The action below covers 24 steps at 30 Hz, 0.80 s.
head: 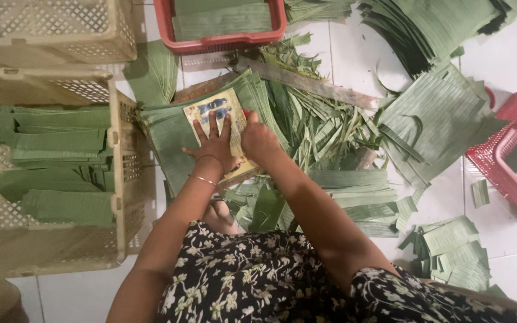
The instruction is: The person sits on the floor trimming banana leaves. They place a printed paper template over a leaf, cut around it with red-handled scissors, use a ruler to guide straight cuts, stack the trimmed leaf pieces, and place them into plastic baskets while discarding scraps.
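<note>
Cardboard template [222, 113] under both hands, leaf-crowded edges

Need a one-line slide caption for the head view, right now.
Left hand pressing a yellowish card flat on stacked green leaves, right hand at its edge, beige crate alongside.

Two hands show at the frame's centre, the left hand [215, 145] and the right hand [259, 141], both on one yellowish card [221, 107]. Two cream crates sit at left, an upper crate [55, 30] and a leaf-filled crate [124, 179]. Two red baskets appear, a top basket [222, 40] and a right-edge basket [504, 155]. One wooden strip [312, 84] lies upper centre.
</note>
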Available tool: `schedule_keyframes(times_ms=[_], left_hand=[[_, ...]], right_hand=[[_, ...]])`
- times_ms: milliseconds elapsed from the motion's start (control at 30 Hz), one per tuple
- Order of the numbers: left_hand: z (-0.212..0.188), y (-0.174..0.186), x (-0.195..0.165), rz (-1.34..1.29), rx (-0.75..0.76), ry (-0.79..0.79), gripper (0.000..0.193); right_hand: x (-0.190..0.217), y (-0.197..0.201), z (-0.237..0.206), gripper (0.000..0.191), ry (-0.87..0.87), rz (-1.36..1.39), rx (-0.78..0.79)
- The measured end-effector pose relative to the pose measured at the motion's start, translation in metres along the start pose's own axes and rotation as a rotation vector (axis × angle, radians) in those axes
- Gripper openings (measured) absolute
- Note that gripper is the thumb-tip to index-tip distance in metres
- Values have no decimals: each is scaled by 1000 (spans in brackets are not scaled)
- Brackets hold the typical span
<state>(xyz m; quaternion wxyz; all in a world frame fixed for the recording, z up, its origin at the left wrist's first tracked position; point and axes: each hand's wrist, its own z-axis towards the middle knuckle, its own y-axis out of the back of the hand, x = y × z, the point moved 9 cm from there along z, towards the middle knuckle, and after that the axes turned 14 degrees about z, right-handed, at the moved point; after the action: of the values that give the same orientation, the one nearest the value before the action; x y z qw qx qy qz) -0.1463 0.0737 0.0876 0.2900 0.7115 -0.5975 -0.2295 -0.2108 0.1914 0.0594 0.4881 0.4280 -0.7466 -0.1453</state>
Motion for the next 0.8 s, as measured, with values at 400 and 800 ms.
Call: schedule_keyframes(times_ms=[400,800], left_hand=[[-4,4,2,-62,-47,13,126],[1,0,1,-60,-49,9,124]], right_hand=[[-28,5,-73,30,-88,-12,53],[-91,-14,-137,29,-94,72,112]])
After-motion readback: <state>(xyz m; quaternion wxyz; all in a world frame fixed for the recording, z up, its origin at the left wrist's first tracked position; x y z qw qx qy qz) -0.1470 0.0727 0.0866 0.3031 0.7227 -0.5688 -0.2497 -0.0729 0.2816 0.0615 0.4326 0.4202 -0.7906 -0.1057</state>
